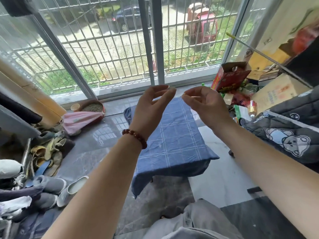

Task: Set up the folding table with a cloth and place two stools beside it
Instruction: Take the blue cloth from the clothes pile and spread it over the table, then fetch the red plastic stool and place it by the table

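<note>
A small low table (229,153) stands on the floor in front of the window, and only a dark leg tip shows at its right. A blue checked cloth (174,138) covers its top and hangs over the near edge. Both my hands are raised above the cloth's far end. My left hand (151,104), with a red bead bracelet on the wrist, has loosely curled fingers, thumb near the forefinger, and nothing visible in it. My right hand (205,102) mirrors it, its fingertips overlapping the cloth's far right corner in view, and the cloth lies flat.
Shoes and slippers (51,187) are piled at the left. A pink cloth bundle (81,120) and a round tray of grit (92,107) sit by the window. Boxes and packets (231,78) crowd the right, beside a grey bear-print quilt (284,135). A dark mat (160,200) lies under the table's near side.
</note>
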